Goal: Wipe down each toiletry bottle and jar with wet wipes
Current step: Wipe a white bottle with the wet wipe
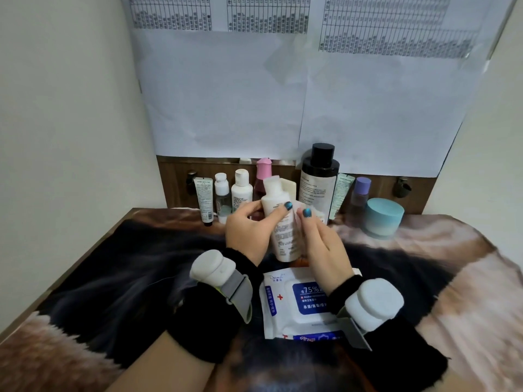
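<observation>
Glossy wet-wipe pack (297,304) nearest; left hand (249,236) grips smooth white cylindrical bottle (280,222), right hand (319,244) pinches thin wipe (304,209) against it.

I hold a white plastic bottle with a white cap (278,219) tilted above the white-and-blue wet-wipe pack (294,304), a translucent wet wipe (301,215) pressed to its side; other bottles stand along the wall.
</observation>
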Demonstrator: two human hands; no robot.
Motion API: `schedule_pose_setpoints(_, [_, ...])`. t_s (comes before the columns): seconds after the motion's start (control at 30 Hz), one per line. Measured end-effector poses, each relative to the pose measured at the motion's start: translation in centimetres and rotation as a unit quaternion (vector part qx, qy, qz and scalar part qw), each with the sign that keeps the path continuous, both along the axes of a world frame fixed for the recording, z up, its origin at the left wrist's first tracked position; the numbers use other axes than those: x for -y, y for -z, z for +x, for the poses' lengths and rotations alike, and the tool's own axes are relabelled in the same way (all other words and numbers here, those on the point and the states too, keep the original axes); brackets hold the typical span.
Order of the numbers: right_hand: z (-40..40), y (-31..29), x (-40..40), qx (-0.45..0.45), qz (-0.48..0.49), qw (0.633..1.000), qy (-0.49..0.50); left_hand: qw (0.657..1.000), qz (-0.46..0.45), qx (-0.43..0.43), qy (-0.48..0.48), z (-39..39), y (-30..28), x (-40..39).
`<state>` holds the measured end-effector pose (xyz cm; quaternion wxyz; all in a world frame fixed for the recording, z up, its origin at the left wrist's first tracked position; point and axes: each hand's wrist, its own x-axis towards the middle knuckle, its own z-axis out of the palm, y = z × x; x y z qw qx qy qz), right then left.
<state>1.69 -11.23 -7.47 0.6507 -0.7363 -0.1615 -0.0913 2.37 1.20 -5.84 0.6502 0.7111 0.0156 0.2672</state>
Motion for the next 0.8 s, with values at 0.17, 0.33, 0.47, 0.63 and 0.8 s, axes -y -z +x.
schedule_pose_setpoints(0.17, [0.8, -0.6, 0.5, -0.090, 0.059, 0.994, 0.035, 0.994, -0.037, -0.026, 0.097, -0.3, -0.1, 0.6])
schedule_pose_setpoints(0.33, [1.1, -1.0, 0.8, -0.222, 0.236, 0.943, -0.073, 0.975, -0.059, -0.039, 0.209, -0.2, -0.4, 0.3])
schedule_pose_setpoints(0.47, [0.8, -1.1, 0.6, -0.306, 0.264, 0.906, -0.123, 0.960, -0.185, -0.040, 0.209, 0.0, -0.8, -0.4])
schedule_pose_setpoints(0.63, [1.3, -0.7, 1.4, -0.341, 0.242, 0.907, -0.054, 0.991, -0.065, 0.022, 0.116, -0.2, -1.0, -1.2])
schedule_pose_setpoints(0.8, [1.0, -1.0, 1.3, -0.304, 0.243, 0.919, -0.065, 0.995, 0.035, 0.073, 0.062, -0.7, -0.8, -0.6])
